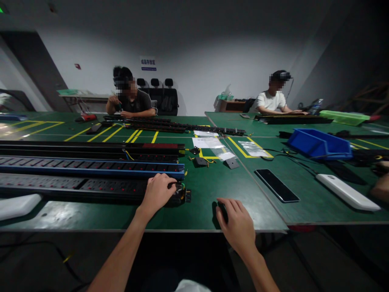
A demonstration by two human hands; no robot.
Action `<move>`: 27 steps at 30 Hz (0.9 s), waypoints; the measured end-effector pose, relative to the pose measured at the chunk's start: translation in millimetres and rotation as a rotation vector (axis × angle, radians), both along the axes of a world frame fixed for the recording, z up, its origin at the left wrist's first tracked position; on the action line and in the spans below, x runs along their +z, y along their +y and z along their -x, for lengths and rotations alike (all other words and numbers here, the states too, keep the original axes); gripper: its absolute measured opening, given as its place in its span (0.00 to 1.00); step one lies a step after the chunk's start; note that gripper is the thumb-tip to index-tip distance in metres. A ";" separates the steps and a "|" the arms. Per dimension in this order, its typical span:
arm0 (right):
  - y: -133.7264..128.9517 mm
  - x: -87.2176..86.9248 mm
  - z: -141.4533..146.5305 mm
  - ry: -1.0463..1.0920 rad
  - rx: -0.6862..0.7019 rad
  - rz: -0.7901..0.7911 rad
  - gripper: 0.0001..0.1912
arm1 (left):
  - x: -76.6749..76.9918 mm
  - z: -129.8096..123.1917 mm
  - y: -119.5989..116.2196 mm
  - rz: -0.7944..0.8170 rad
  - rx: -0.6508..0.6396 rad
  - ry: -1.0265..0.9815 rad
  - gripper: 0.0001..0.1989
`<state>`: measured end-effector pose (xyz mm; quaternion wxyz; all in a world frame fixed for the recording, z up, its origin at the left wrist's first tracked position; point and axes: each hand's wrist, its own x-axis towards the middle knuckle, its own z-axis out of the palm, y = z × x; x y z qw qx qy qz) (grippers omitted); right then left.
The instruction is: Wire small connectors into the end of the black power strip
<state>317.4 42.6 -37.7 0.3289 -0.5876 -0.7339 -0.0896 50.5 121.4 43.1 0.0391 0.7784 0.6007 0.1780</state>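
Observation:
My left hand [159, 190] lies over the right end of the nearest power strip [109, 185], a long black bar with sockets and small red lights. Its fingers curl over the far edge, and the thumb is bent close to them. Green and yellow wire shows at the strip's end, just past the thumb. My right hand [237, 221] is near the front edge of the green table [206, 207], its fingers loosely bent and thumb apart, with nothing visible in it. Behind the near strip lies a blue-edged power strip [91, 165], with more black strips [91, 148] beyond.
Small black brackets [231, 163] and papers [209, 142] lie mid-table. To the right are a phone [276, 185], a white power bank [346, 192] and a blue bin [319, 144]. A white object [20, 206] sits at left. Two people work across the table; another hand [381, 184] shows at right.

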 end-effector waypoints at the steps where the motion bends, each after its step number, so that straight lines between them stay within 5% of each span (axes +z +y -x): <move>1: 0.0 -0.1 0.0 -0.001 0.000 0.002 0.12 | -0.1 0.0 0.1 0.001 0.001 -0.002 0.14; 27: 0.2 3.4 0.8 -0.003 0.013 0.026 0.11 | -1.7 -1.6 -0.8 -0.037 0.032 0.003 0.13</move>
